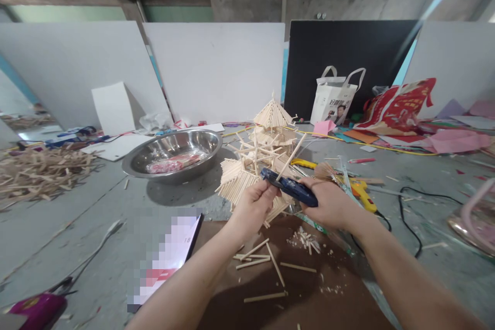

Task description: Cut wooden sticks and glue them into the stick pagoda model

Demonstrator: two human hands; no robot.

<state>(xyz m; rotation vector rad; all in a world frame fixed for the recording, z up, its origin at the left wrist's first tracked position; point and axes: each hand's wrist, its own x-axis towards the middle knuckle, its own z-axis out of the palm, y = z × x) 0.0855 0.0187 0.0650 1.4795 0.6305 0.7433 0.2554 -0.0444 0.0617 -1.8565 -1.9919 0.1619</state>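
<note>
From where I stand, the right hand [330, 203] is wrapped round the handles of a navy-handled hand cutter [292, 189], thumb side up. A pale wooden stick [293, 157] slants up & right from the cutter's head. The left hand [253, 206] is closed in a pinch at the stick's lower end, tho the cutter's head blocks part of it, so can't be sure how much the fingertips have.

Just beyond the hands is the wooden-stick pavilion model [235, 178], w/ slatted eaves & open spokes on top; a pointed slatted roof [273, 116] rises behind it. Stick + hands are over the model's near side.

Handling, my guess: stick is v. light, stiff, dry, not slippery, but snaps if bent; best pinched close to the cutter's head, w/ the long end left free. Cutter's the heavier item, so a full-palm hold on the handles suits. Model prob. rigid but fragile at the thin eaves & spokes; take it low, by the base, w/ both hands.

Below, on a brown board [325, 314], lie loose sticks [253, 263] & a small heap of offcuts [308, 241]. Yellow glue gun [364, 197] to the right of the right hand; steel basin [129, 165] to the left of the model.
</note>
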